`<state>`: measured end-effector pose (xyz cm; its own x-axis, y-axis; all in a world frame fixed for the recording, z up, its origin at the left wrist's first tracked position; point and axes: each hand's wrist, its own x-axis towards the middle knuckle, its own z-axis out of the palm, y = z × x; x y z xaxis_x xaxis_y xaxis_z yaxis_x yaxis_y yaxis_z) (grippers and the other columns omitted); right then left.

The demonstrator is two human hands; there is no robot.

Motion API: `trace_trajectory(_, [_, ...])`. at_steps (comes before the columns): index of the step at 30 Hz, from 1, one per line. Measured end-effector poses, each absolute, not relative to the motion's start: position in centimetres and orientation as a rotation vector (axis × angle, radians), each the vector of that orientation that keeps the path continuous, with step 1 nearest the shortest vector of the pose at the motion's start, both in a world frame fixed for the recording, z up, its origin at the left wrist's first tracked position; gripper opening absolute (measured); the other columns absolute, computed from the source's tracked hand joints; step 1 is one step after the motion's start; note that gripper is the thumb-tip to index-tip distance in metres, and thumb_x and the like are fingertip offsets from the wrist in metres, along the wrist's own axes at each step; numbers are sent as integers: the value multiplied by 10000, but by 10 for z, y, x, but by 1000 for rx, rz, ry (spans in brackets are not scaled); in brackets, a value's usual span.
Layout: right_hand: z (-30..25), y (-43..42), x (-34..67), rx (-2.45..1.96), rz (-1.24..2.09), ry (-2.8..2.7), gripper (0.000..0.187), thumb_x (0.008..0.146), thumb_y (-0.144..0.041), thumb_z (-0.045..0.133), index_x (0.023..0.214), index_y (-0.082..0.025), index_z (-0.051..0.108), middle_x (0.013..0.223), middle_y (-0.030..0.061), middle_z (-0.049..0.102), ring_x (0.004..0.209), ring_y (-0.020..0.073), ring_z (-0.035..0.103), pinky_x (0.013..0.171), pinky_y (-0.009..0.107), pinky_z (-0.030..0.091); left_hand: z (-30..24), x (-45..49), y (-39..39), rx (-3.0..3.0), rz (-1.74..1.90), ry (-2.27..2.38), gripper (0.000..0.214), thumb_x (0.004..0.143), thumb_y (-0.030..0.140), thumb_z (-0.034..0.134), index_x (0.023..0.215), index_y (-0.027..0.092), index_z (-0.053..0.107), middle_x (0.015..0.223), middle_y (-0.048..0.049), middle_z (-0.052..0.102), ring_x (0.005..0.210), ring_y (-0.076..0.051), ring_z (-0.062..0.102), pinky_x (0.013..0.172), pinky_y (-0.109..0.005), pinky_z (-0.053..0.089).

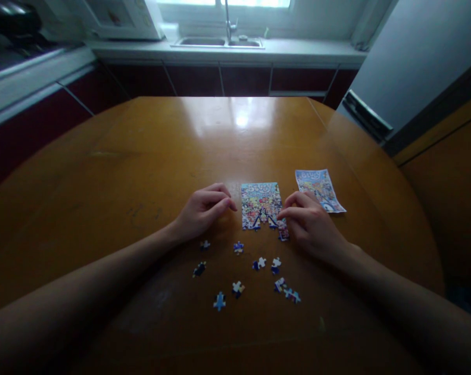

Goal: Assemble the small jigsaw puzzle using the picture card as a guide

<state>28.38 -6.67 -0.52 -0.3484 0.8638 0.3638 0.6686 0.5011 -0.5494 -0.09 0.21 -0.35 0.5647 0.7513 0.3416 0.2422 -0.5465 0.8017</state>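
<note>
A partly assembled jigsaw puzzle [261, 200] with a crowded, colourful picture lies flat on the table; its lower edge is uneven. My right hand [315, 224] is at its lower right edge, thumb and forefinger closed on a jigsaw piece [283, 230] there; the fingers partly cover the contact. Left of the puzzle rests my left hand [206, 211], fingers loosely curled, thumb against them, nothing visible inside. Several loose pieces lie nearer me, among them a blue one [219, 301], a dark one [199, 269] and a blue-and-yellow one [238, 247].
A printed picture sheet [317, 187] with a similar design lies beyond my right hand. The brown wooden table [149, 135] is shiny, with rounded sides. Behind it are a counter with a sink [204, 41] and, at the right, a grey refrigerator [410, 67].
</note>
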Motion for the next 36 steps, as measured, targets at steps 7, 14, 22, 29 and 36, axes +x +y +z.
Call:
trace_trajectory(7, [-6, -67, 283, -1200, 444, -2221, 272, 809, -22, 562, 731, -222, 729, 909, 65, 619, 918, 233, 513, 805, 406, 455, -5, -2, 3, 2068, 892, 806, 271, 974, 262, 544, 819, 191, 754, 818, -28, 594, 756, -128, 574, 685, -266, 438])
trace_trajectory(14, [-8, -67, 284, -1230, 453, -2201, 289, 810, -27, 551, 779, -254, 727, 931, 57, 622, 929, 242, 522, 820, 429, 456, -2, 0, 2, 2094, 896, 811, 287, 967, 284, 541, 800, 185, 752, 795, -33, 600, 742, -137, 575, 681, -268, 453])
trace_trajectory(22, [-8, -68, 280, -1228, 440, -2223, 306, 838, -43, 543, 905, -258, 751, 990, 73, 621, 975, 253, 512, 852, 427, 464, -3, 1, 2, 2100, 903, 813, 292, 965, 283, 541, 792, 176, 750, 796, -34, 605, 748, -135, 579, 689, -265, 454])
trace_trajectory(29, [-8, -68, 279, -1216, 426, -2182, 358, 813, 4, 509, 980, -224, 729, 993, 79, 613, 973, 245, 516, 854, 421, 469, -3, 0, 2, 2085, 895, 811, 284, 967, 266, 542, 803, 173, 754, 806, -31, 598, 759, -134, 577, 700, -266, 446])
trace_trajectory(36, [-8, -72, 274, -1235, 389, -2246, 412, 834, -6, 529, 1109, -255, 708, 1185, 101, 586, 1126, 286, 483, 966, 487, 464, -3, 0, 2, 2089, 894, 814, 279, 965, 265, 547, 803, 175, 756, 808, -31, 600, 761, -130, 580, 701, -266, 446])
